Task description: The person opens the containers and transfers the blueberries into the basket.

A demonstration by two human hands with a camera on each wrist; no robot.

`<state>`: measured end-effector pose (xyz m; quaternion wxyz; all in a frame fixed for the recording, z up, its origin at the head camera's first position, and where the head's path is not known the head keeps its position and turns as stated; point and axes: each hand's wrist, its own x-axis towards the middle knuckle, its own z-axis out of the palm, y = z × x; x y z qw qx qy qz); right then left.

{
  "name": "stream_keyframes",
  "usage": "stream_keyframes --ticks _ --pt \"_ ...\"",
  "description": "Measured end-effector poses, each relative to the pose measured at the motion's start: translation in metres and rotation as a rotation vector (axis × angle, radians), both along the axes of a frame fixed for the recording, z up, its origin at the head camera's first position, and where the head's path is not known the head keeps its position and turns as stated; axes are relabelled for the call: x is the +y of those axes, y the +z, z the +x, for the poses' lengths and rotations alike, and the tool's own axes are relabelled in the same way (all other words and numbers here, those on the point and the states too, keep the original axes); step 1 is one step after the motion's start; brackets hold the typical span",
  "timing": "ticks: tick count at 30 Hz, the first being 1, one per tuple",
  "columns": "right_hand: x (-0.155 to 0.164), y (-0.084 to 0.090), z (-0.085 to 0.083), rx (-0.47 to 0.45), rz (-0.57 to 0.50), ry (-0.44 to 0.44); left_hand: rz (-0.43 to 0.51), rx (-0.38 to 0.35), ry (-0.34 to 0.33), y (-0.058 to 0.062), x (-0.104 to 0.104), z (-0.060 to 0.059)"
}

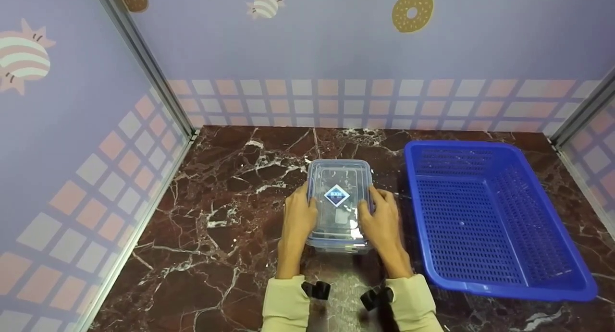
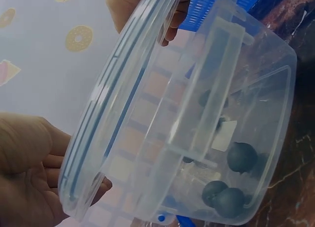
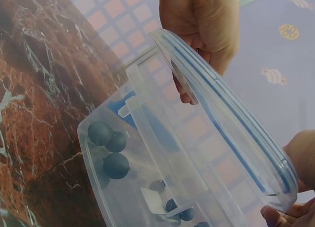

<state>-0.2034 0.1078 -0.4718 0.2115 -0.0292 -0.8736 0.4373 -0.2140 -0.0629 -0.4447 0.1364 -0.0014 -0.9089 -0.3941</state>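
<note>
A clear plastic lid (image 1: 338,221) with a blue gasket and a blue diamond sticker (image 1: 337,195) is raised off a clear food container (image 2: 270,96), with a gap between them. My left hand (image 1: 299,216) grips the lid's left edge, thumb on top and fingers below. On the right edge, my right hand (image 1: 382,221) holds it the same way. The container (image 3: 108,187) sits on the marbled table under the lid. Several dark round balls (image 2: 242,157) with small tips lie inside, beside a small white rectangular piece (image 3: 153,200).
A blue perforated plastic basket (image 1: 471,226) stands on the table just right of my right hand. Purple patterned panels (image 1: 326,43) enclose the back and sides. The dark red marbled tabletop (image 1: 216,255) extends to the left of the container.
</note>
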Motion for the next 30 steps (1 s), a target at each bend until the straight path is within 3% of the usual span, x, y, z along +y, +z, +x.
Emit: stream_keyframes --ticks 14,22,30 --pt "-0.009 0.008 0.002 0.012 -0.068 0.045 -0.018 -0.031 0.032 0.013 -0.009 0.004" --pt "-0.014 0.009 0.003 0.024 -0.073 0.071 -0.047 0.013 0.046 0.014 -0.015 0.005" --pt "-0.021 0.010 0.005 0.039 -0.117 0.132 -0.057 -0.019 0.081 0.016 -0.023 0.005"
